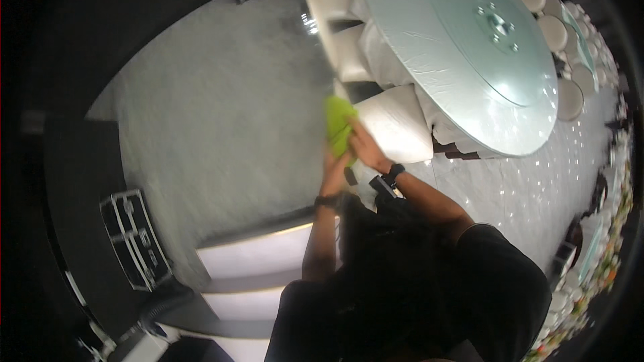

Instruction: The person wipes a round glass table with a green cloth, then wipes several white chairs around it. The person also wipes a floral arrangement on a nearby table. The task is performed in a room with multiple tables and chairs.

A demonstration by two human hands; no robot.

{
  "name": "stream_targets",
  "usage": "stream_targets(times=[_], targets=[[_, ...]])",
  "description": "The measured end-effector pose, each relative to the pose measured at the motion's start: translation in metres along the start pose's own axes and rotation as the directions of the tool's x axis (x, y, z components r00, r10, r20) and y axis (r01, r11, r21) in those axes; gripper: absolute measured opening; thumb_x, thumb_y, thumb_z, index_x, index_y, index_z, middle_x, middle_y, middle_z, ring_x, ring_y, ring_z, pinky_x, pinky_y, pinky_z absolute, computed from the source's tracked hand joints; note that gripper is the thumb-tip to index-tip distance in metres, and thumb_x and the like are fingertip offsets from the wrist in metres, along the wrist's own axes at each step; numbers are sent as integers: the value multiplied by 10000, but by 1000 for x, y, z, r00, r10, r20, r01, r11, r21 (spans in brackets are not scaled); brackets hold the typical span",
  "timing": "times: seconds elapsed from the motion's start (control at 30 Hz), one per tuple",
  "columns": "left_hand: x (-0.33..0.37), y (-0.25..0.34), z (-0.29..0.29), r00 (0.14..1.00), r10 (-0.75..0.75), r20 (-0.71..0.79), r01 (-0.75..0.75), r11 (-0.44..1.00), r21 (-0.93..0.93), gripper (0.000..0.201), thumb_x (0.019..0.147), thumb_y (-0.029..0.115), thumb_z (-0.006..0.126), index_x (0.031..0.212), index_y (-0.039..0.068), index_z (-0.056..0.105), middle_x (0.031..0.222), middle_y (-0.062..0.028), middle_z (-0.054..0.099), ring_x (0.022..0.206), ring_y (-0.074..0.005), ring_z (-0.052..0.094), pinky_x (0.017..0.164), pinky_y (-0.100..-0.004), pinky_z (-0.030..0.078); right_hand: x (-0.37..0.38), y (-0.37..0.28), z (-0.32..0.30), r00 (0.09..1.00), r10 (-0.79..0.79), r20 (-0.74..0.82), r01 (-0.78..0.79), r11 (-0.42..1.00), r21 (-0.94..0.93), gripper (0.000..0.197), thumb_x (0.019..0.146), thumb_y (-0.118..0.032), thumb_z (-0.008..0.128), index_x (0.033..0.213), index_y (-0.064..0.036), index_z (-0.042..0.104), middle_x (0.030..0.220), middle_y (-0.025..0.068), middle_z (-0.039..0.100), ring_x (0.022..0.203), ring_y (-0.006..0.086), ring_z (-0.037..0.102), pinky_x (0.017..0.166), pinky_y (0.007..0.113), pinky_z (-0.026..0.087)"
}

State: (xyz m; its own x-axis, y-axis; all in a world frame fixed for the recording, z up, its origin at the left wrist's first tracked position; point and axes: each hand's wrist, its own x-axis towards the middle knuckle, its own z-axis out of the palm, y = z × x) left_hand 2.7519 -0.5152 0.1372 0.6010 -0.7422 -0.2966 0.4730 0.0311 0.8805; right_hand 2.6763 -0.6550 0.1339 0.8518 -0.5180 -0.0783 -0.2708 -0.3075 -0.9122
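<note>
A bright green cloth [339,119] is in front of me, folded or bunched, with a dark line across it. My left hand [335,164] grips its lower end. From the right side, my right hand [366,146] closes on the same cloth, its fingers lying over the edge. Both hands are close together and somewhat blurred. Dark bands circle both wrists. Just past the right hand stands a white-covered chair [396,124]. A small dark object [384,188] shows below the right wrist; its kind I cannot make out.
A round table [429,60] with a pale cloth and glass turntable stands at the far right, ringed by white chairs. Grey flooring [215,121] spreads to the left. White-fronted steps [258,255] lie near left, beside a black flight case [136,240]. Flowers [607,275] line the right edge.
</note>
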Motion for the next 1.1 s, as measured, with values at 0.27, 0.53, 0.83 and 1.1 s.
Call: stream_targets(times=[0.27,0.53,0.83,1.1], targets=[[-1,-49,12,987,138,-80,-126,982,137,747,1007,355,737,1605,62,398,1624,-128,412,1480,-279,424,1196,-437,390,-4,-7,-11,978,16,210,6,994,-105,1009,955,-375,697,1700,-40,104,1718,358,106,1608,498,119,1312,514,157],[-9,-83,72,968,239,-76,-220,955,201,829,970,337,778,1602,61,318,1594,-129,421,1436,-287,449,1188,-458,392,-42,13,-69,972,28,235,2,991,-130,1006,924,-302,692,1713,-116,95,1721,346,124,1600,486,179,1301,507,221],[-7,-126,34,999,-35,-4,35,997,74,755,1029,202,704,1602,43,240,1602,-112,399,1433,-255,434,1185,-402,383,-68,45,-72,965,-96,246,120,989,-85,950,929,-287,669,1707,-122,148,1690,328,246,1530,489,346,1245,500,344],[-77,-109,43,949,-213,232,-8,720,693,775,1057,382,653,1585,-37,272,1463,-250,547,1289,-328,582,1058,-431,478,-107,33,-108,922,-21,386,54,996,-76,929,940,-287,698,1694,-85,193,1657,352,298,1485,489,410,1229,471,369]])
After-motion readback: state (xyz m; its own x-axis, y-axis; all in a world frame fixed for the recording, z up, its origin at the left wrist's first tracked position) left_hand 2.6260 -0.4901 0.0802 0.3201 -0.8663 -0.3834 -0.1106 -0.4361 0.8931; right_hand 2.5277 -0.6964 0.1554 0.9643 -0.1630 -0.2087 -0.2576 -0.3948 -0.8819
